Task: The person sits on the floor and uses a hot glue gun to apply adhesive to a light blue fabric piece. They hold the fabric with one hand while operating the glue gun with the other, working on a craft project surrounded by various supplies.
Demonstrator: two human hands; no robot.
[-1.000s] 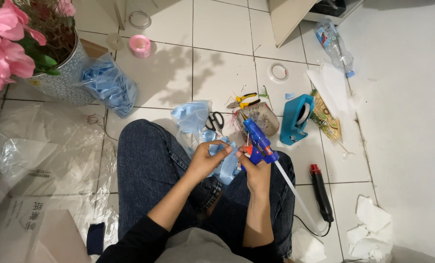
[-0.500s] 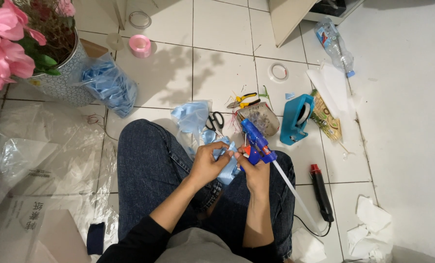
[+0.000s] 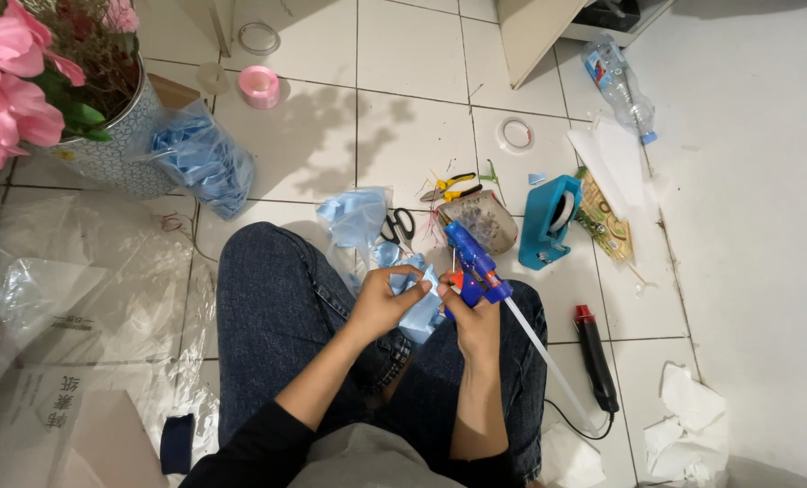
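Note:
I sit on a tiled floor with jeans-clad legs crossed. My left hand (image 3: 381, 303) pinches a folded piece of light blue ribbon (image 3: 419, 312) over my lap. My right hand (image 3: 476, 323) grips a blue glue gun (image 3: 473, 262), its nozzle pointing away from me and a clear glue stick (image 3: 539, 348) poking out behind. The two hands are close together, and the right hand's fingers also touch the ribbon piece.
Black scissors (image 3: 399, 224), yellow pliers (image 3: 450, 187), a teal tape dispenser (image 3: 548, 221), a black-and-red tool (image 3: 595, 357), a pink ribbon roll (image 3: 259, 86), a bag of blue ribbon (image 3: 202, 161), a plastic bottle (image 3: 616, 86) and a flower pot (image 3: 105, 145) lie around. Clear plastic sheets cover the left floor.
Both hands have shifted slightly while working the blue ribbon piece; the glue gun stays in my right hand. Nothing else has moved.

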